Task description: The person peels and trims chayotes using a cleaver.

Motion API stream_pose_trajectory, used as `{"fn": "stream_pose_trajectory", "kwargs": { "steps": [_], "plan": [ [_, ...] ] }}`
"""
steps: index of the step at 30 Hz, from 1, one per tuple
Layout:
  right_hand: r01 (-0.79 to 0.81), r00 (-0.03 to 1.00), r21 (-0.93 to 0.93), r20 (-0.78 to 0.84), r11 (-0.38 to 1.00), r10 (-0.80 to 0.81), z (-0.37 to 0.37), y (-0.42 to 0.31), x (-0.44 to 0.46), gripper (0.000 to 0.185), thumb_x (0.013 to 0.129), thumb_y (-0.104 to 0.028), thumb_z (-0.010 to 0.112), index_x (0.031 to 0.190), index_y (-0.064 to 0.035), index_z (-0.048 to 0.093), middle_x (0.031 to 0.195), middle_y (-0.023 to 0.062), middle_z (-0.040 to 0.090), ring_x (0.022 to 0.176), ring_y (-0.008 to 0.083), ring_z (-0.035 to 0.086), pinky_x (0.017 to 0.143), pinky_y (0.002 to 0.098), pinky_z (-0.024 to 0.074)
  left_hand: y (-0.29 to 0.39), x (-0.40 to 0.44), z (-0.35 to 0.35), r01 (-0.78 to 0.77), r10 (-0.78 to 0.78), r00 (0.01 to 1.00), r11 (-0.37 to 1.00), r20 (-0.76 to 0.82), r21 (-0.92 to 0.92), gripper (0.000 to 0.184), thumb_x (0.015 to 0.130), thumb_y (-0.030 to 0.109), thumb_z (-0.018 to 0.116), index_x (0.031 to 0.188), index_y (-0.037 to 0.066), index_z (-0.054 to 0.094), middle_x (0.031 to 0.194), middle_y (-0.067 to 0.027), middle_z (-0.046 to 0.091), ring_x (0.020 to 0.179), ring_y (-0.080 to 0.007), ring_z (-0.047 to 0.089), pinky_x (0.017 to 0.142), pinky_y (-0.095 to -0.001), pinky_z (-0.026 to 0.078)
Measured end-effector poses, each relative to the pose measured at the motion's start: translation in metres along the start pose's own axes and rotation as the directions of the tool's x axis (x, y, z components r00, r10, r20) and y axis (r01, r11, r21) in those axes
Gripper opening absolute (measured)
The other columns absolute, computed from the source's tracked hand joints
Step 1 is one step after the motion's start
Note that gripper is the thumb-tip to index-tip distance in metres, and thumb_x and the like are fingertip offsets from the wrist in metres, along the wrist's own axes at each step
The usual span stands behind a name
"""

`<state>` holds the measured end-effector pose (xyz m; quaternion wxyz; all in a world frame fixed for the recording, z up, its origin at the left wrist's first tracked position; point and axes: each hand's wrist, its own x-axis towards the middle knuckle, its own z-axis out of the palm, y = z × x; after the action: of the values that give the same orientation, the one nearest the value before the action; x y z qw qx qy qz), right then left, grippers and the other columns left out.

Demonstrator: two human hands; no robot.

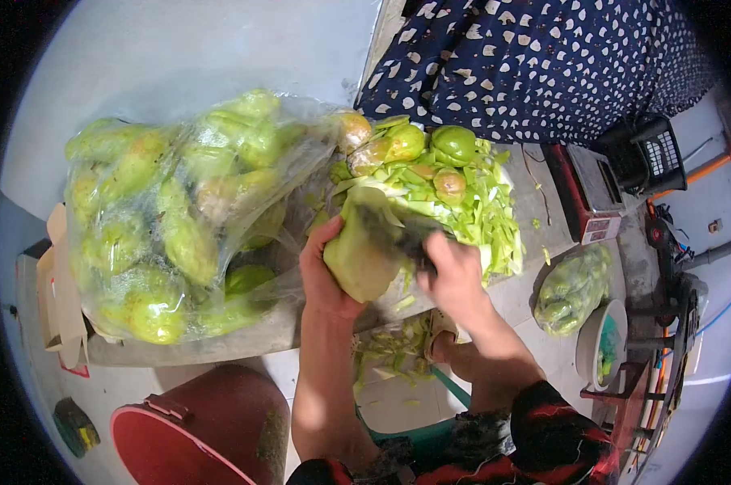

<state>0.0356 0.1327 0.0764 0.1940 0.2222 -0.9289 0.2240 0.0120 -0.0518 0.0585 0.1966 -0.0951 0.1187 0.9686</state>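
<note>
My left hand (pixel 323 263) grips a partly peeled green papaya (pixel 364 263) from its left side, over the front edge of the work surface. In my right hand (pixel 454 271) is a dark hand tool (pixel 414 234), pressed against or close to the fruit's upper right side. Motion smears the tool, so its exact kind is unclear. Behind the fruit spreads a heap of green peelings (pixel 495 230), with a few whole papayas (pixel 452 145) lying on it. A large clear plastic bag (pixel 187 218) full of green papayas sits to the left of my hands.
A red bin (pixel 195 428) stands on the floor at lower left. More peelings (pixel 393 347) lie below my arms. To the right are a red scale (pixel 587 194), a black basket (pixel 652 153), a filled plastic bag (pixel 574 291) and a white tub (pixel 589 343). Patterned cloth (pixel 527 73) hangs behind.
</note>
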Motion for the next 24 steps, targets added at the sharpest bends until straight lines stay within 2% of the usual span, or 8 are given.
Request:
{"fn": "stream_pose_trajectory", "kwargs": {
  "steps": [1,5,8,11,15,20,22,24],
  "plan": [
    [-0.161,0.987,-0.042,0.015,0.986,0.162,0.011,0.012,0.001,0.029,0.069,-0.004,0.067,0.087,-0.0061,0.046,0.066,0.0158,0.057,0.058,0.0373,0.060,0.052,0.0459,0.0474,-0.001,-0.001,0.001,0.002,-0.002,1.000,1.000,0.015,0.001,0.054,0.087,0.039,0.049,0.126,0.002,0.056,0.113,-0.0187,0.064,0.099,-0.0344,0.064,0.089,-0.0495,0.052],
    [-0.291,0.957,-0.058,-0.015,0.955,0.291,0.009,0.023,0.002,0.024,0.072,-0.004,0.066,0.086,-0.0061,0.047,0.069,0.0170,0.062,0.059,0.0380,0.061,0.053,0.0452,0.0489,0.002,0.003,-0.004,0.046,-0.045,0.995,0.999,0.088,-0.004,0.053,0.089,0.037,0.047,0.127,0.001,0.054,0.114,-0.0182,0.063,0.101,-0.0353,0.063,0.091,-0.0500,0.051],
    [-0.191,0.980,0.062,-0.047,0.980,0.194,-0.001,0.009,0.000,0.025,0.068,-0.004,0.067,0.083,-0.0062,0.048,0.068,0.0151,0.059,0.059,0.0373,0.060,0.052,0.0437,0.0476,0.003,0.005,-0.001,-0.053,0.044,0.997,0.988,-0.069,-0.144,0.053,0.091,0.036,0.045,0.129,0.000,0.053,0.116,-0.0231,0.062,0.103,-0.0363,0.062,0.091,-0.0474,0.050],
    [0.180,0.983,0.072,-0.058,0.981,-0.177,-0.005,0.000,-0.001,0.025,0.058,-0.011,0.065,0.075,-0.0063,0.048,0.066,0.0105,0.050,0.057,0.0298,0.054,0.051,0.0390,0.0445,0.002,0.007,-0.005,-0.040,0.043,0.999,0.994,0.029,-0.098,0.054,0.092,0.037,0.044,0.130,-0.001,0.052,0.119,-0.0215,0.062,0.106,-0.0344,0.062,0.095,-0.0466,0.049],
    [0.311,0.941,0.030,-0.148,0.950,-0.304,-0.006,-0.009,0.001,0.015,0.063,-0.013,0.057,0.071,-0.0044,0.047,0.063,0.0081,0.047,0.054,0.0250,0.052,0.047,0.0365,0.0408,0.003,0.003,-0.003,-0.046,0.045,0.999,0.996,-0.011,-0.082,0.050,0.093,0.035,0.047,0.126,-0.001,0.055,0.114,-0.0183,0.065,0.101,-0.0301,0.064,0.090,-0.0429,0.051],
    [0.407,0.908,0.042,-0.124,0.912,-0.400,-0.007,-0.011,0.002,0.020,0.057,-0.017,0.056,0.070,-0.0042,0.048,0.060,0.0057,0.042,0.050,0.0223,0.047,0.044,0.0344,0.0371,0.005,0.008,-0.011,-0.034,0.028,0.998,0.992,-0.049,-0.124,0.049,0.091,0.036,0.051,0.123,-0.001,0.057,0.109,-0.0174,0.067,0.097,-0.0297,0.066,0.087,-0.0425,0.053],
    [0.432,0.887,0.066,-0.213,0.899,-0.411,-0.004,-0.013,0.003,0.021,0.058,-0.015,0.059,0.070,-0.0042,0.046,0.060,0.0078,0.042,0.050,0.0260,0.047,0.045,0.0372,0.0377,0.007,0.008,-0.014,-0.022,0.023,1.000,0.996,0.006,-0.085,0.048,0.091,0.034,0.050,0.123,0.000,0.058,0.112,-0.0163,0.066,0.098,-0.0297,0.065,0.087,-0.0422,0.053],
    [0.315,0.940,0.067,-0.159,0.947,-0.301,0.005,-0.004,0.002,0.024,0.058,-0.014,0.062,0.070,-0.0040,0.044,0.061,0.0094,0.044,0.051,0.0286,0.048,0.046,0.0388,0.0387,0.003,0.006,-0.008,-0.019,0.020,1.000,0.992,0.005,-0.121,0.047,0.092,0.034,0.049,0.122,0.000,0.059,0.112,-0.0163,0.066,0.100,-0.0306,0.065,0.089,-0.0432,0.052]
  ]
}}
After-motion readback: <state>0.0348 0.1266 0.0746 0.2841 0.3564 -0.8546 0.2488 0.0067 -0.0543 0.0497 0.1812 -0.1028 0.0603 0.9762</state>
